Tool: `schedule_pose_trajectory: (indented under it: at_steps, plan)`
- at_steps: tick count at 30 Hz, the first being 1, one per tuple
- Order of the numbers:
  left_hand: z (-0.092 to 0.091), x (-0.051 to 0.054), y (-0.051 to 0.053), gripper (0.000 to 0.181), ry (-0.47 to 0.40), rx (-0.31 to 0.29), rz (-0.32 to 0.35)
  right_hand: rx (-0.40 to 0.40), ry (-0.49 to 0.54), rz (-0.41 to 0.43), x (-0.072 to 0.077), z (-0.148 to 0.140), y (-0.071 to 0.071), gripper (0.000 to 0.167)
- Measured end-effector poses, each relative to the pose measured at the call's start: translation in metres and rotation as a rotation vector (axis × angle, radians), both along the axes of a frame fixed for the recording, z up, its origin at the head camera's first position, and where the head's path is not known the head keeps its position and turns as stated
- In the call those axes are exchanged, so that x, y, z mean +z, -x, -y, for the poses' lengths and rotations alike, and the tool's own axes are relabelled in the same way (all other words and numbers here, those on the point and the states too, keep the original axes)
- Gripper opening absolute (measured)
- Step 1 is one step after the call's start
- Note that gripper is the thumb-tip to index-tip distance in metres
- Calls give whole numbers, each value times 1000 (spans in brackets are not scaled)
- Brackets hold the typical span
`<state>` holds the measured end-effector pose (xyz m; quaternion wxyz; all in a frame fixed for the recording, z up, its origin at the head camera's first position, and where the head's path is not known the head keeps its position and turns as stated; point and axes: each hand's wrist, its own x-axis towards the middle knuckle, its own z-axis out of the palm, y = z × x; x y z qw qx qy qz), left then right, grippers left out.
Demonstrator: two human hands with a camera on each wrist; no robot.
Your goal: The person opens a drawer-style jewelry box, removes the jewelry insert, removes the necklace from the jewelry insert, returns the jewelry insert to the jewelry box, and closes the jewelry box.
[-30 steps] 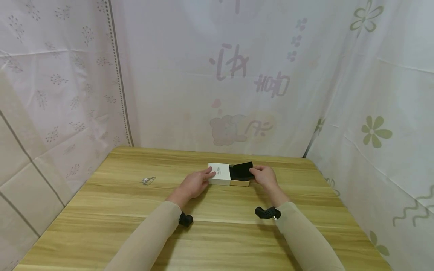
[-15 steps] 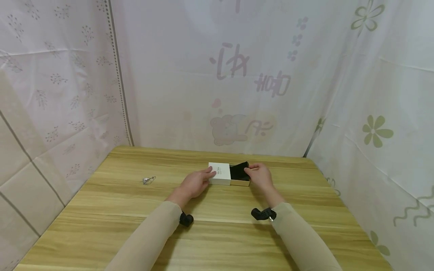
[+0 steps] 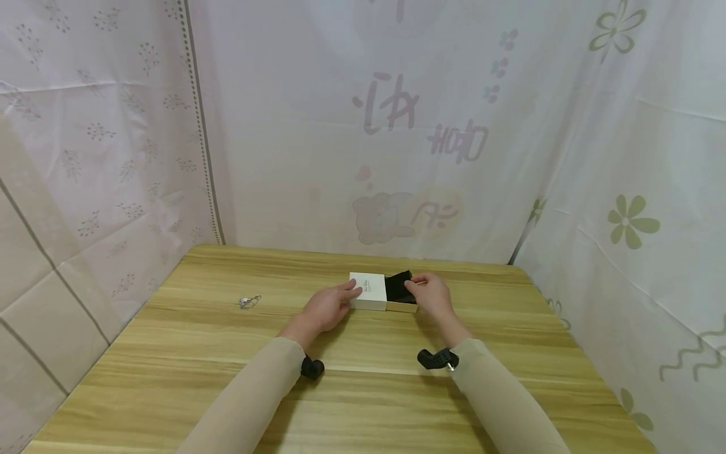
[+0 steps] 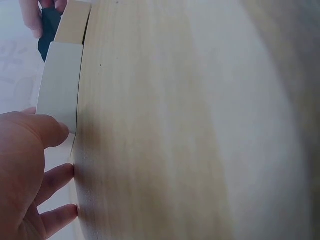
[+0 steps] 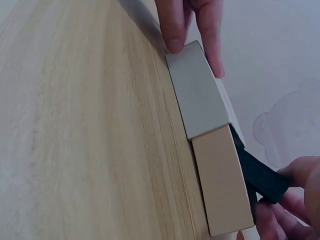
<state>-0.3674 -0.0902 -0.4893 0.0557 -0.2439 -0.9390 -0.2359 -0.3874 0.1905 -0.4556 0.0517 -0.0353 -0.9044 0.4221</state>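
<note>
A small white box sleeve (image 3: 372, 297) lies on the wooden table, its tan drawer (image 5: 223, 185) slid partly out to the right. My left hand (image 3: 327, 308) holds the sleeve's left end, thumb at the front corner and a finger over the top. Between thumb and fingers, my right hand (image 3: 435, 299) pinches a black foam pad (image 5: 265, 175) above the drawer. The pad is tilted, its right end raised out of the drawer and its left part down inside near the sleeve. What lies beneath the pad is hidden.
A small silver piece of jewellery (image 3: 248, 302), too small to tell its kind, lies on the table (image 3: 363, 403) left of the hands. Patterned pale curtains (image 3: 295, 126) hang behind the table and along both sides.
My right hand has moved a little left with the black foam pad, whose raised end now sits closer to the sleeve. The left hand and the sleeve stay in place.
</note>
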Motion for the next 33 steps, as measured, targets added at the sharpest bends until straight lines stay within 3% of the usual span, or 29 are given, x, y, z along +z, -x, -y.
schedule_pose_trajectory:
  at_steps: [8,19,25,33]
  plan:
    - [-1,-3,0,50,6,-1,-32,31,-73,-9,-4,-8,1,33]
    - [-1,0,-2,50,-7,-5,-14,70,-144,1,-9,-10,2,35]
    - [0,-2,-1,50,-11,-13,-27,103,-236,-19,-10,-11,1,27]
    - [0,-4,1,50,-19,-9,-36,169,-378,-39,-14,-15,7,28]
